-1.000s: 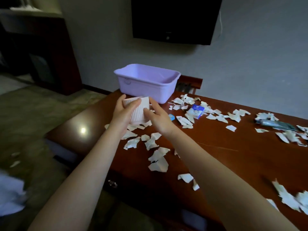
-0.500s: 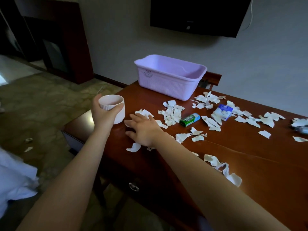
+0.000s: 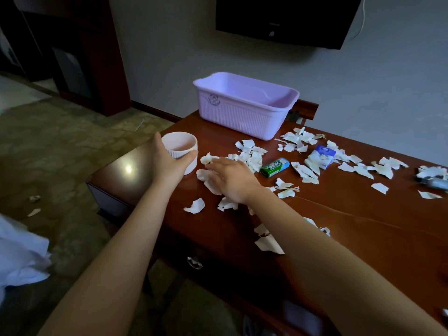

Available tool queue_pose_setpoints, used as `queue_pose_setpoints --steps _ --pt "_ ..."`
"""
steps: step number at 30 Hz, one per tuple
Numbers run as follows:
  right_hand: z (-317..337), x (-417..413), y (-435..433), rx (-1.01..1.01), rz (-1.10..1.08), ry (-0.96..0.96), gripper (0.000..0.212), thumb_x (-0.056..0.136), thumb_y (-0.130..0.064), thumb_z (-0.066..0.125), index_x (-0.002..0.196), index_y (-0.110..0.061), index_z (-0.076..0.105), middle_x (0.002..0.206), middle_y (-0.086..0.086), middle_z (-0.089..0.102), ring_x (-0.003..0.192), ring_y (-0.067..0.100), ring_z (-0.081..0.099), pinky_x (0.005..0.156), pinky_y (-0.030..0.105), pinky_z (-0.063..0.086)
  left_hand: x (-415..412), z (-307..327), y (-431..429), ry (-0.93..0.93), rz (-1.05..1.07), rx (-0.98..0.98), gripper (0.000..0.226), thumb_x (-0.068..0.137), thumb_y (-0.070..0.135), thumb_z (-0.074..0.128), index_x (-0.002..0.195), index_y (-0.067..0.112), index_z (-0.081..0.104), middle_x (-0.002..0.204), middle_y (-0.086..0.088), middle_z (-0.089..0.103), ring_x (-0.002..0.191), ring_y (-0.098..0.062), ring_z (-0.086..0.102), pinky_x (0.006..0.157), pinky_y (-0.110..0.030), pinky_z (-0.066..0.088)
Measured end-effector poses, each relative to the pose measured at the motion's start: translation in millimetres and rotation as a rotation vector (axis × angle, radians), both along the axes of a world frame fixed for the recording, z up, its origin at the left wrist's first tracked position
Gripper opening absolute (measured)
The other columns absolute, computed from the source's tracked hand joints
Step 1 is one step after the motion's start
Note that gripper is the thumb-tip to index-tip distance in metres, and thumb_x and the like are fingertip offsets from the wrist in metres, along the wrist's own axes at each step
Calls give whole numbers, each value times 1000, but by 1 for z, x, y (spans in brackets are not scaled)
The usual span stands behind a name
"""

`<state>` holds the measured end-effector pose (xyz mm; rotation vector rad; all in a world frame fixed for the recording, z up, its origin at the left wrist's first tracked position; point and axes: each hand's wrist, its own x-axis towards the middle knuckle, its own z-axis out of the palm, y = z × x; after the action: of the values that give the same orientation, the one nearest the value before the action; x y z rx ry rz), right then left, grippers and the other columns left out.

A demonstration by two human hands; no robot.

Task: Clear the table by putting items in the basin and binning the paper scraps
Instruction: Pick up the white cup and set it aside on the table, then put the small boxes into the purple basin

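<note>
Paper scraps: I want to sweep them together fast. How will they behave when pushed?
The paper scraps look thin and curled, so probably floppy and very light. Pushed by the right hand, they'd likely slide on the glossy table, some perhaps scattering.

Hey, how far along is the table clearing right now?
Barely started. Done: nothing visible; what shows inside the basin is empty. In hand: the left hand grips the cup; the right hand rests on scraps beside it, probably gathering them. Left: most scraps across the table, plus the gum, tissue pack and tube.
</note>
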<state>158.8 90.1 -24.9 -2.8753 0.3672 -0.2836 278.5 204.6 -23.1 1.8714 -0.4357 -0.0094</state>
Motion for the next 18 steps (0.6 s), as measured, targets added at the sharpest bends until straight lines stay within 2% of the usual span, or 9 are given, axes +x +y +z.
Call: queue_pose_setpoints --steps 3,6,8,11,15,18 --pt "7 -11 -9 25 -80 -204 34 97 -23 45 127 -15 58 129 3 60 121 22 52 100 38 39 -10 5 -5 -218 57 182 93 81 40 67 150 8 14 159 -9 5 147 -25 5 116 -41 15" --pt "15 -27 -27 20 -230 -266 33 95 -21 47 125 -15 59 124 5 63 115 24 55 96 38 43 -31 17 -23 -454 30 253 70 84 35 61 143 10 35 159 -9 8 147 -26 0 117 -44 13" --pt "18 -41 -44 66 -340 -259 34 95 -22 46 126 -15 58 123 6 62 111 24 57 93 41 47 -50 26 -42 -465 -127 218 54 86 27 60 136 11 47 156 -7 21 146 -24 12 116 -37 16" --pt "22 -63 -69 164 -468 -279 30 93 -21 48 119 -15 61 117 5 64 104 23 60 86 39 52 -77 35 -80 -427 -456 226 40 87 21 60 126 10 59 143 -6 43 133 -23 36 109 -28 26" --pt "27 -95 -106 281 -679 -321 31 95 -21 48 123 -15 60 122 5 62 105 23 60 82 32 51 -99 35 -137 -477 -601 534 35 89 30 54 117 10 63 122 -9 56 116 -28 47 96 -37 43" --pt "28 -113 -142 389 -843 -363 32 93 -17 47 123 -12 58 112 8 64 86 21 61 64 25 46 -98 32 -167 -459 -606 800 38 90 35 52 117 9 59 119 -12 56 113 -31 50 89 -41 47"
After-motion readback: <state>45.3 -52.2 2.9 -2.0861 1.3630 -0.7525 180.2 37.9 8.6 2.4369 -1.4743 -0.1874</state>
